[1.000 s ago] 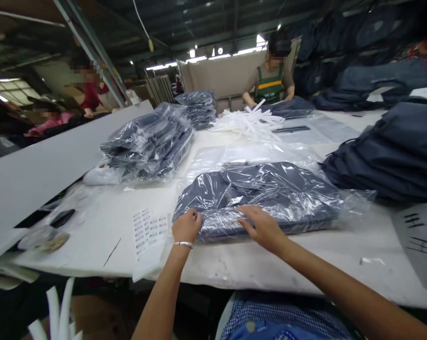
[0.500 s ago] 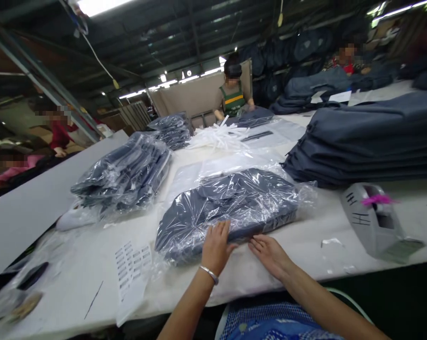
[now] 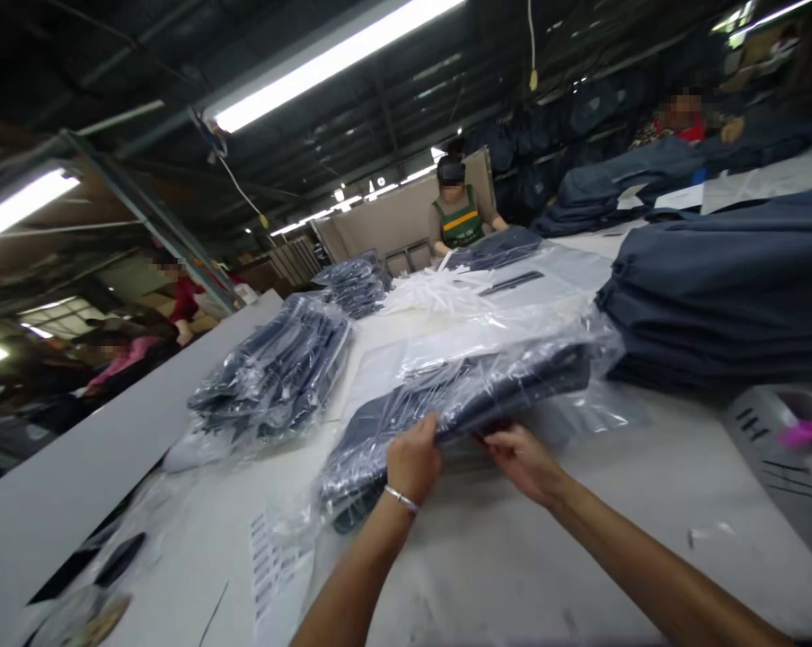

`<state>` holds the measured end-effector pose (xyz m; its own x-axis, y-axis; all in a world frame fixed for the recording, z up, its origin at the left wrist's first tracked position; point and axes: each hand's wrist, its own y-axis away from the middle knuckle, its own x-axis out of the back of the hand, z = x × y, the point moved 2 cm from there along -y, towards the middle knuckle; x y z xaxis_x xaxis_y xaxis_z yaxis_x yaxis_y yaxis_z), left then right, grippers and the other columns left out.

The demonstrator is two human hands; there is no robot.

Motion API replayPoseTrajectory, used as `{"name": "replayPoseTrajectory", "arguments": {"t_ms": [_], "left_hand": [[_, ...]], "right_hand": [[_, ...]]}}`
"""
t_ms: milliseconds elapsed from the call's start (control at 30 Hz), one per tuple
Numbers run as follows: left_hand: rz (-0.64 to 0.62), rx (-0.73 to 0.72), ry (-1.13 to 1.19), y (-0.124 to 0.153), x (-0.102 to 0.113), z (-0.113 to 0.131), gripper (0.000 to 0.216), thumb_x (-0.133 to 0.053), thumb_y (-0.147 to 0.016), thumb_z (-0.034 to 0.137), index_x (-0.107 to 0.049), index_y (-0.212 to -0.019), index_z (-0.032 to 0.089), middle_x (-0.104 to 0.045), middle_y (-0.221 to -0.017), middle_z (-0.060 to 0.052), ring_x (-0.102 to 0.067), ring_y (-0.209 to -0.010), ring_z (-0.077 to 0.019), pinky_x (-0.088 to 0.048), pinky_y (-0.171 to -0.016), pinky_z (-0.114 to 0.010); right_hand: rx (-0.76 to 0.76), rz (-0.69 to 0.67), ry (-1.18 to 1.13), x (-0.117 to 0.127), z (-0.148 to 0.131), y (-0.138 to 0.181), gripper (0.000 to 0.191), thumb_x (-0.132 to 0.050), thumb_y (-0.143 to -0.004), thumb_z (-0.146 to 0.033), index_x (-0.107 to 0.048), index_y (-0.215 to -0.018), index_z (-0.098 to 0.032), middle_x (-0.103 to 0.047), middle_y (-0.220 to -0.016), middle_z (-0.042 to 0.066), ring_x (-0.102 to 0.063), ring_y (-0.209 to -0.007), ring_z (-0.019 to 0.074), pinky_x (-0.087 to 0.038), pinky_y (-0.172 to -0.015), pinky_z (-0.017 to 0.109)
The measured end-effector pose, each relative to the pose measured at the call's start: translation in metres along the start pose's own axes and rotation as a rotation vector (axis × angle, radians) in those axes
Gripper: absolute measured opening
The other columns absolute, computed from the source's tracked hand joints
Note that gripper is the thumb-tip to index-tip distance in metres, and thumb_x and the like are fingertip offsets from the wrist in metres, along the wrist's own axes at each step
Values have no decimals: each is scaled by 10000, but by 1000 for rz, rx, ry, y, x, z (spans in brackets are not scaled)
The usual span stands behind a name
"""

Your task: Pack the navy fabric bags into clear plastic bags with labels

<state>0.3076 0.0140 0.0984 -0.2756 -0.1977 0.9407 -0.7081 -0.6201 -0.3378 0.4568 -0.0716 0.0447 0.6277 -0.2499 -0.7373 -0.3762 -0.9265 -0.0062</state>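
Observation:
A dark blue folded garment in a clear plastic bag [image 3: 473, 391] is lifted off the white table [image 3: 514, 557] at its near edge. My left hand [image 3: 414, 460], with a metal bangle at the wrist, is closed on that near edge. My right hand [image 3: 524, 458] grips the same edge just to the right, fingers curled under the bag. The bag's open end trails to the right over the table.
A heap of bagged garments [image 3: 278, 373] lies to the left, another [image 3: 356, 283] farther back. A stack of unbagged dark garments [image 3: 722, 296] fills the right. A grey tape dispenser [image 3: 787, 467] stands near right. A barcode label sheet [image 3: 271, 562] lies near left. A person [image 3: 458, 216] works at the far end.
Both hands went from resting on the bagged garment to gripping its near edge and lifting it off the table. The camera view tilted upward.

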Motion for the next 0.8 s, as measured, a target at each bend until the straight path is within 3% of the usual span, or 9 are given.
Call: {"name": "replayPoseTrajectory", "arguments": {"t_ms": [100,167,267,333,400,500,567,667,800], "left_hand": [[97,141,11,-42,68,-21,326,-596,-812,275,-699,-1119,234,-755,-896,-64,-685,-803,-256,-466,-679,-322],[153,195,151,-59,114,-39,252,-624,-798,396,-733,-895,189,-715,-737,-40,-656,-739,-229,-436,-643,-295],[224,355,609,-57,161,-65,348,-724,-689,489,-685,-781,156,-663,-648,-2,-623,-659,-188,-453,-615,-273],[231,527,989,-39,169,-76,425,-783,-631,484,-671,-892,168,-677,-674,7,-633,-619,-186,-502,-607,-298],[228,694,1260,-15,161,-78,430,-773,-672,441,-651,-1001,192,-694,-701,3,-652,-595,-191,-548,-606,-338],[263,891,1430,24,127,-67,332,-662,-803,399,-643,-1064,194,-723,-762,-35,-703,-670,-217,-597,-652,-375],[309,966,1523,49,95,-52,346,-624,-843,408,-636,-1112,192,-748,-890,-71,-728,-829,-248,-617,-721,-393],[377,997,1662,83,45,-18,385,-625,-855,447,-619,-1170,225,-729,-1113,-78,-679,-1078,-263,-614,-846,-401],[274,971,1848,121,-9,36,441,-642,-858,464,-577,-1255,283,-626,-1338,-50,-568,-1262,-234,-533,-1018,-376]], "right_hand": [[103,-187,69,-44,-41,-30,536,-684,-685,-182,-658,-1194,-349,-587,-1375,-38,-505,-1304,237,-399,-1110,442],[239,-201,262,-59,-60,-41,552,-670,-771,-299,-585,-1315,-346,-522,-1446,-12,-454,-1353,243,-347,-1145,451],[451,98,662,-48,-64,-42,676,-671,-803,-504,-486,-1423,-307,-393,-1542,25,-295,-1448,264,-194,-1210,456],[358,247,768,-29,-53,-38,815,-650,-790,-621,-372,-1493,-317,-298,-1589,32,-238,-1470,276,-167,-1210,480],[183,165,684,-13,-39,-36,817,-587,-812,-686,-342,-1504,-326,-339,-1570,44,-321,-1435,277,-247,-1179,486],[89,-16,566,-1,-43,-39,663,-618,-796,-682,-585,-1320,-276,-611,-1342,59,-554,-1236,274,-395,-1084,425],[100,9,677,3,-62,-46,565,-726,-721,-632,-704,-1121,-234,-716,-1124,60,-640,-1051,273,-459,-990,389],[154,32,984,6,-99,-61,429,-798,-671,-544,-748,-925,-202,-741,-904,48,-656,-847,236,-490,-841,333],[182,-24,1229,5,-129,-85,326,-847,-605,-419,-735,-727,-139,-716,-729,31,-620,-752,177,-450,-788,266]]}}
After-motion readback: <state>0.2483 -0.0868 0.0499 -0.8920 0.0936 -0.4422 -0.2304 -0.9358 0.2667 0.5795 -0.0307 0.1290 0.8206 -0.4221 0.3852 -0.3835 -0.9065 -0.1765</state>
